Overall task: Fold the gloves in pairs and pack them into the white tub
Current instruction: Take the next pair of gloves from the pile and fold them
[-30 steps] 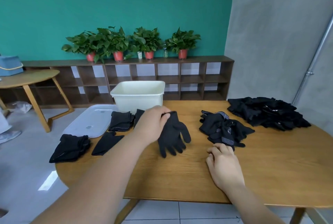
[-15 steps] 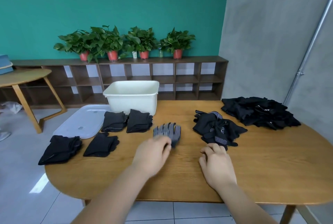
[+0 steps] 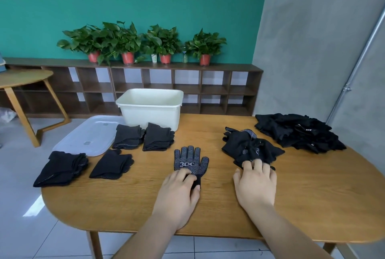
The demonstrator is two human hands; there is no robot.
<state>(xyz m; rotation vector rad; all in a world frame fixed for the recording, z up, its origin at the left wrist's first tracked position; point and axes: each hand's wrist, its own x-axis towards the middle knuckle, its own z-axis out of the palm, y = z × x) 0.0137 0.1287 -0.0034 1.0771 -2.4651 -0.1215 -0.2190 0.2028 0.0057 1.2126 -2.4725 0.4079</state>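
Observation:
A single black glove [image 3: 190, 160] with white grip dots lies flat, palm up, fingers pointing away, in the middle of the wooden table [image 3: 312, 196]. My left hand [image 3: 179, 192] covers its cuff, which shows between thumb and fingers. My right hand [image 3: 255, 181] lies flat with spread fingers, its tips touching the near edge of a small loose pile of black gloves [image 3: 250, 148]. A bigger heap of gloves [image 3: 298, 133] sits at the far right. The white tub [image 3: 150, 108] stands at the table's far edge; its inside is hidden.
Folded glove bundles lie on the left: two in front of the tub [image 3: 128, 137] [image 3: 158, 138] and two nearer the left edge [image 3: 111, 164] [image 3: 61, 168]. A translucent lid [image 3: 87, 133] overhangs the table's far left. Behind are a shelf with potted plants and a side table.
My left hand brought the glove from near the tub down to the table's middle and laid it flat, dotted side up. My right hand slid forward onto the small pile.

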